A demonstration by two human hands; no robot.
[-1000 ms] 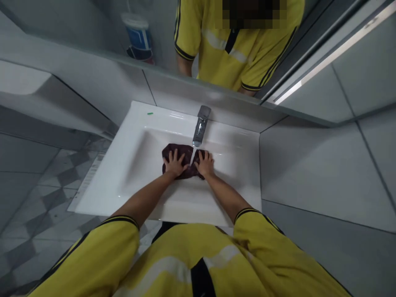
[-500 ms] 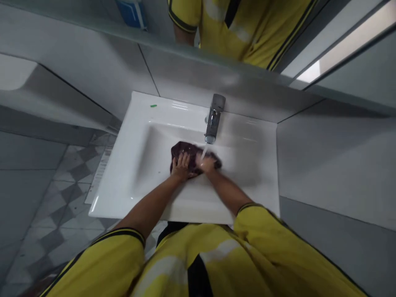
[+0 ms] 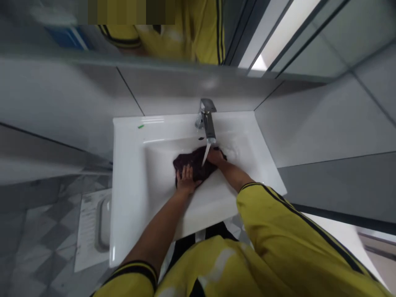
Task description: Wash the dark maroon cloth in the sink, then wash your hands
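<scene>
A dark maroon cloth lies wet and crumpled on the floor of a white ceramic washbasin, right of the bowl's middle. The left hand rests palm down on the cloth's near left part, its fingers slightly spread and the thumb held out to the right. The right hand is at the cloth's far right end; its fingers are largely hidden, so I cannot tell whether they are pressed together or pinching the fabric. Between the hands, a water stream falls onto the cloth from a chrome single-lever faucet mounted on the far rim. Just left of the spout, a small dark overflow hole shows in the bowl's far wall. A green scrap lies on the rim's far left corner. Beyond the basin is a tiled wall, and above that a mirror reflecting a yellow top. On the near side, the person wears a yellow shirt with black-striped sleeves. At left, below the basin, a white squat toilet is set into a grey-and-white patterned floor.
</scene>
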